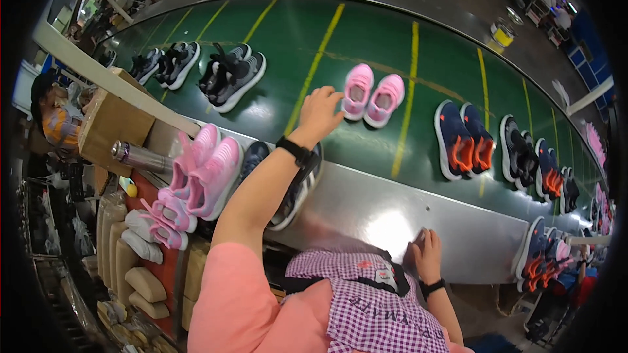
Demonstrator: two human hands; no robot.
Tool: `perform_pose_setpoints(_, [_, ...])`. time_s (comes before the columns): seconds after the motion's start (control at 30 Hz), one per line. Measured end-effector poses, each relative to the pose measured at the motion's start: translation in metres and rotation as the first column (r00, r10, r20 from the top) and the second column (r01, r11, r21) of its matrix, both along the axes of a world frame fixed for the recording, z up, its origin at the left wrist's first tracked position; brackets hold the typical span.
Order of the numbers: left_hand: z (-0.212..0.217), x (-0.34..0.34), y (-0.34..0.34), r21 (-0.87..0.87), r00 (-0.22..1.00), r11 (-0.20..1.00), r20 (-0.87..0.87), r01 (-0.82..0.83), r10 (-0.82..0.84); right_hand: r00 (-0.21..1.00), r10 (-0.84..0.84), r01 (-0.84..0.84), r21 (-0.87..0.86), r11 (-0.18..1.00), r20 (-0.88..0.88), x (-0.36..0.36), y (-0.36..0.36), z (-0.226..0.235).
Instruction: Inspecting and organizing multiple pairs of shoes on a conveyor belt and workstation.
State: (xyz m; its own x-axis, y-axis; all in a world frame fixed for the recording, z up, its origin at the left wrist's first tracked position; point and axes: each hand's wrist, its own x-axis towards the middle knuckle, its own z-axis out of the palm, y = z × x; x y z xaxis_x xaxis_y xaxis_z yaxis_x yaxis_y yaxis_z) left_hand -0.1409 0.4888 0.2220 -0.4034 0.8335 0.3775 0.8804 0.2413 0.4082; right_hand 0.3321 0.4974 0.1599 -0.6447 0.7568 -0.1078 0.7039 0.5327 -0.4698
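Note:
My left hand reaches over the green conveyor belt, its fingers apart and nothing in them. The fingertips are beside the left one of a pair of pink sneakers; whether they touch it I cannot tell. Both pink shoes stand upright, side by side, between yellow lines on the belt. My right hand lies at the near edge of the metal ledge, fingers stretched out and holding nothing visible. Under my left forearm, a dark sneaker with white stripes sits on the ledge, partly hidden.
Black-grey sneakers stand left on the belt; navy-orange sneakers and black sneakers stand right. Pink shoes, a metal flask and beige foot forms are at my left. More shoes hang right. Another person is far left.

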Motion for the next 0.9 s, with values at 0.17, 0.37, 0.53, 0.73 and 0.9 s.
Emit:
perform_pose_setpoints(0.17, [-0.030, -0.131, -0.097, -0.076, 0.920, 0.941, -0.249, -0.330, 0.303, 0.974, 0.064, -0.046, -0.089, 0.995, 0.218, -0.001, -0.022, 0.002])
perform_pose_setpoints(0.37, [-0.059, -0.245, -0.171, -0.471, 0.784, 0.652, -0.521, -0.594, 0.338, 0.936, 0.080, -0.030, -0.149, 0.988, 0.343, -0.007, -0.024, 0.008])
perform_pose_setpoints(0.53, [-0.050, -0.281, -0.165, -0.731, 0.819, 0.370, -0.500, -0.573, 0.281, 0.864, 0.164, -0.110, -0.140, 0.984, 0.477, -0.012, -0.023, 0.009])
perform_pose_setpoints(0.73, [-0.051, -0.291, -0.158, -0.818, 0.896, 0.370, -0.372, -0.440, 0.244, 0.855, 0.158, -0.098, -0.146, 0.984, 0.495, -0.017, -0.022, 0.008])
perform_pose_setpoints(0.9, [-0.031, -0.247, -0.120, -0.716, 0.918, 0.664, 0.081, -0.218, 0.389, 0.875, 0.142, -0.092, -0.129, 0.987, 0.463, -0.016, -0.022, -0.004])
